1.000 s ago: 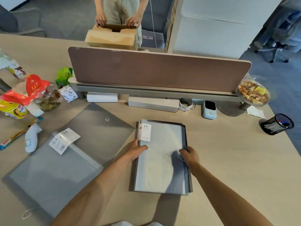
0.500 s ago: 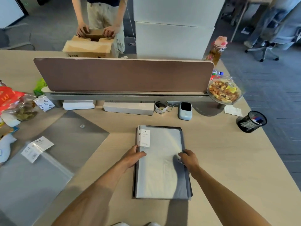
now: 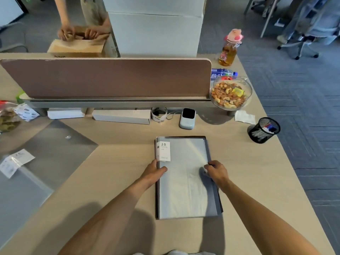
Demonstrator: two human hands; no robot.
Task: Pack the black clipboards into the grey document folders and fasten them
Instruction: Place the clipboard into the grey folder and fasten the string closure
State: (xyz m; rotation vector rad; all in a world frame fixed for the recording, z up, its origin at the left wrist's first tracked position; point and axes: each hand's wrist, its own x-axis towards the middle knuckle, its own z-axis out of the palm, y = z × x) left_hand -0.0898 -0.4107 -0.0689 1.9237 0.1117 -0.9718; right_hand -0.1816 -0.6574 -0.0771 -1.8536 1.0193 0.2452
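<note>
A stack of black clipboards (image 3: 214, 192) wrapped in clear plastic with a white "20" label lies on the desk in front of me. My left hand (image 3: 154, 173) grips the stack's left edge, thumb on top. On the right edge my right hand (image 3: 216, 172) pinches the wrapping. A grey document folder (image 3: 55, 155) with a snap button lies open and flat at the left, a labelled clear bag on its lower part.
A brown desk divider (image 3: 110, 78) runs across the back, with white boxes (image 3: 121, 116), a tape roll and a small white device under it. A bowl of nuts (image 3: 230, 94) and a black mesh pen cup (image 3: 264, 129) stand at right. Another person handles a cardboard box behind.
My head has turned right, so everything has shifted left in view and the folder now sits at the left edge. Both hands stay on the wrapped stack.
</note>
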